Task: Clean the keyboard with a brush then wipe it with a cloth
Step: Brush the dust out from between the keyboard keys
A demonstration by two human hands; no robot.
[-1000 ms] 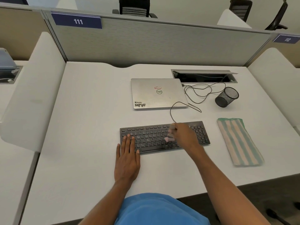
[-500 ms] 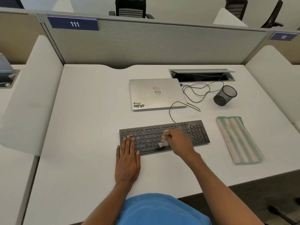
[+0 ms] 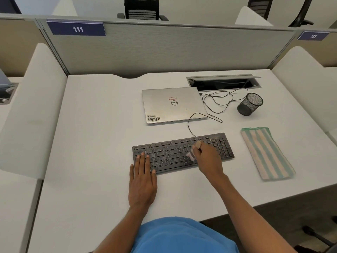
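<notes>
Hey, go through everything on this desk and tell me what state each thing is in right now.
Keyboard, flat on the desk, specks at its far right corner.
Brush, held with bristles on the keys.
Cloth, folded, lying unused right of the keyboard.
Laptop, closed.
Mesh cup, seems upright.
Cable hatch, lid open.
Left hand, flat, fingers on the keyboard's left end.
Right hand, grips the brush.
</notes>
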